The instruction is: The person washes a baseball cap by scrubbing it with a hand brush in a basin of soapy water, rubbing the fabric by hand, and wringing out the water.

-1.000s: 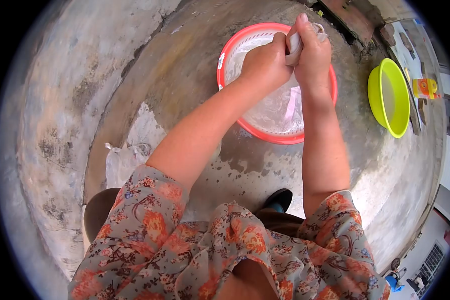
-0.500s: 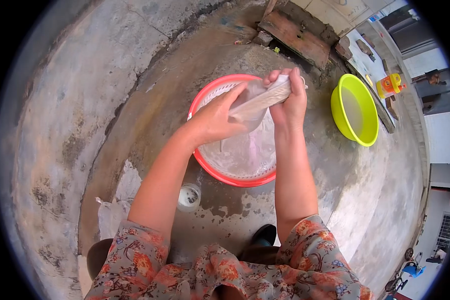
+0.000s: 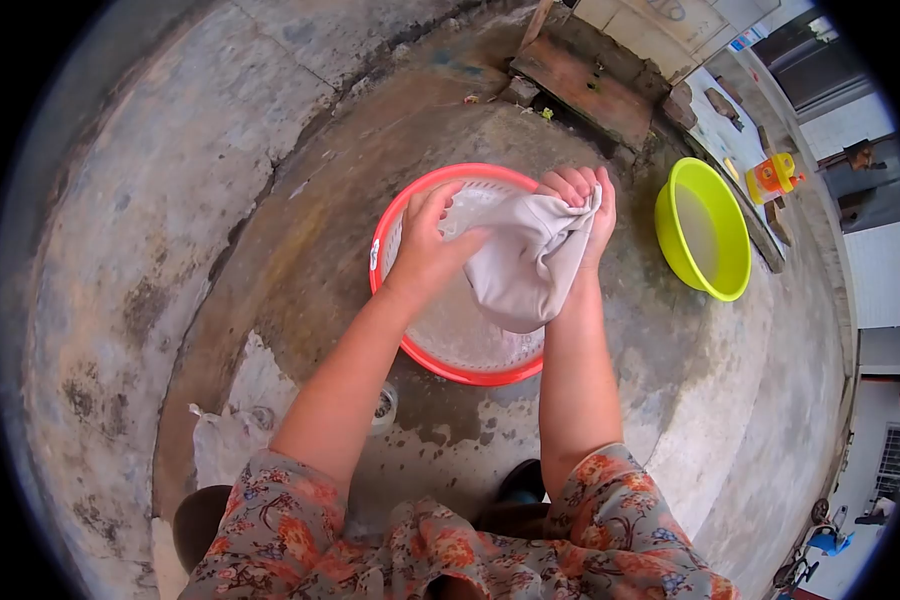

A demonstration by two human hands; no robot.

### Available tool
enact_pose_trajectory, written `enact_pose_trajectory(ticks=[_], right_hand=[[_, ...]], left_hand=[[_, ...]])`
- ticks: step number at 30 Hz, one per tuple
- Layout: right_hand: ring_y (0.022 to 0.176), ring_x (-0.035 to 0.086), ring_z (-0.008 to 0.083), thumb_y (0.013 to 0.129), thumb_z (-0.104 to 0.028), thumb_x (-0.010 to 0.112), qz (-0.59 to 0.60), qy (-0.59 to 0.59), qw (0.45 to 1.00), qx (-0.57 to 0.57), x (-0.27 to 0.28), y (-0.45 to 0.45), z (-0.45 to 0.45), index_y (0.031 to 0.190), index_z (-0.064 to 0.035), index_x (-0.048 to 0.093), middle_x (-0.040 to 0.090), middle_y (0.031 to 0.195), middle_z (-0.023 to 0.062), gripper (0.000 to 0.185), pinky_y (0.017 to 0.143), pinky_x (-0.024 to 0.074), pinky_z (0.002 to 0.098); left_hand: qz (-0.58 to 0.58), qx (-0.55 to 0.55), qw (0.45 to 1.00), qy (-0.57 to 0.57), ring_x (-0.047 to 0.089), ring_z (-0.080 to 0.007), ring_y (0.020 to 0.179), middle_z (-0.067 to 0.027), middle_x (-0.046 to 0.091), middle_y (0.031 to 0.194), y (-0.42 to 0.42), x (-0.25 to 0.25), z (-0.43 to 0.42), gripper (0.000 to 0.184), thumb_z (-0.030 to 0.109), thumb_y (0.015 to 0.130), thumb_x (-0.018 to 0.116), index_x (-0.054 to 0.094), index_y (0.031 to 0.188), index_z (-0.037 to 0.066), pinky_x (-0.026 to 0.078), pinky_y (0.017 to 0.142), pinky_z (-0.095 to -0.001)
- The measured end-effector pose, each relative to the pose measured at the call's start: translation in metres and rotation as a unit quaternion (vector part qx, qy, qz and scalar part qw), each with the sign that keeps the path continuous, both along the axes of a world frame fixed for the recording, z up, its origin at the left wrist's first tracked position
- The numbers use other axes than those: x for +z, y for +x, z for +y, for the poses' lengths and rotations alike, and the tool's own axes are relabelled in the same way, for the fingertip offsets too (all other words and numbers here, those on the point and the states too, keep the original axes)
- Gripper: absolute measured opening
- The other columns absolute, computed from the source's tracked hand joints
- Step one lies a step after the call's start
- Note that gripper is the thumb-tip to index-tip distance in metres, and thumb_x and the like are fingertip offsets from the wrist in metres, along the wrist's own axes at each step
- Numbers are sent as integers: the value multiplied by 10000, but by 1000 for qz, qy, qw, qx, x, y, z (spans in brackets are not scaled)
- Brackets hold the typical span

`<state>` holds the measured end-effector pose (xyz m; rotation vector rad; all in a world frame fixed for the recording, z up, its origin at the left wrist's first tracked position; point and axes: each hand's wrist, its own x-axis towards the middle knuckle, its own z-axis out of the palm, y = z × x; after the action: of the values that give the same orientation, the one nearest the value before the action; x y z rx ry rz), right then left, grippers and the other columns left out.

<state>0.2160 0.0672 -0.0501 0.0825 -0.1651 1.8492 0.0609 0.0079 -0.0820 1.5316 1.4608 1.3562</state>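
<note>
A pale grey-white wet cloth [image 3: 525, 262] hangs in folds over the red-rimmed basin [image 3: 477, 377]. My right hand [image 3: 588, 205] has its fingers wrapped round the cloth's upper right corner. On the other side, my left hand [image 3: 432, 240] is open, fingers and thumb apart, with the thumb tip against or just in front of the cloth's left edge; which of the two I cannot tell. Cloudy water and a slotted white inner wall show inside the basin. Part of the basin is hidden behind the cloth and my hands.
To the right stands a lime-green basin [image 3: 677, 238] with cloudy liquid, near a yellow bottle with an orange label [image 3: 767, 180]. A small clear cup [image 3: 385, 408] sits by my left forearm. A plastic bag [image 3: 225, 440] lies at lower left. A wooden board [image 3: 585, 90] leans at the back.
The cloth went from a bunched, folded shape between both hands to hanging spread from my right hand. My left hand has moved slightly left, its fingers opening away from the cloth.
</note>
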Motion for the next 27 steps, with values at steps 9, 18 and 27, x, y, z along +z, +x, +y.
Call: enact_pose_trajectory(ticks=[9,18,27], right_hand=[[762,560,226,871,-293,437,-248,-90,960,-94,-3,0,0,827,-60,539,585,813,90,258,718,464,357],[1010,547,261,852,-442,480,-286,-25,958,12,-11,4,1,1174,1,442,548,1111,150,548,881,448,388],[1023,541,261,777,-27,540,-288,7,957,-14,-17,13,11,1175,15,428,529,1134,152,415,906,442,384]], left_hand=[[-330,-74,933,-118,517,-51,758,-1,596,823,-10,12,3,213,204,886,518,598,907,8,412,706,-210],[-419,-19,906,-52,474,-50,727,4,564,790,-15,21,8,248,232,901,493,583,873,2,392,675,-207],[-392,0,918,-59,545,-85,809,-49,604,911,-27,10,13,261,234,902,491,569,970,-5,432,756,-244]])
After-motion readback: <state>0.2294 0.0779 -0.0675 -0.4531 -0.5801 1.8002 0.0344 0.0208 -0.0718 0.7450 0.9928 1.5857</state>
